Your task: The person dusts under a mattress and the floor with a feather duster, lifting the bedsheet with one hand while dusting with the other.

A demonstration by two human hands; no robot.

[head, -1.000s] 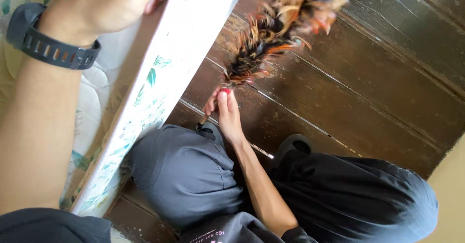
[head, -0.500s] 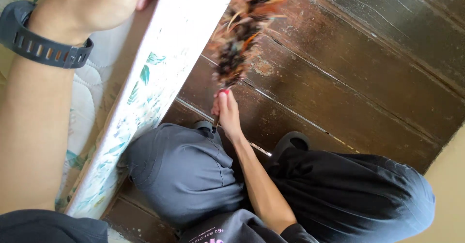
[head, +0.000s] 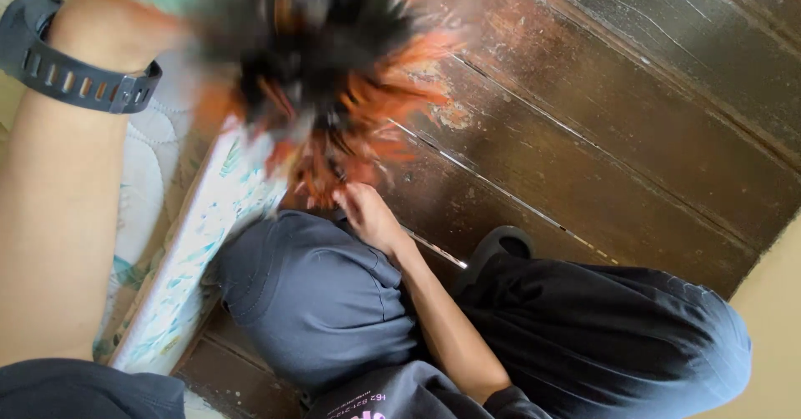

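My right hand (head: 367, 214) is closed around the handle of a brown and orange feather duster (head: 334, 93). The duster's head is a blur across the top edge of a floral mattress (head: 192, 252). My left hand (head: 104, 27), with a black watch (head: 67, 68) on the wrist, sits at the top of that mattress. Its fingers are hidden behind the blurred feathers. The mattress stands tilted up on its side along the left of the view.
Dark, worn wooden floorboards (head: 584, 118) run diagonally across the right. My bent knees in grey trousers (head: 317, 302) fill the lower middle, with a black slipper (head: 501, 244) beside them. A yellow wall (head: 776, 302) shows at the lower right.
The duster has swung left from over the floorboards onto the mattress edge and is now blurred. My right hand has shifted slightly. My left hand stays at the top of the mattress.
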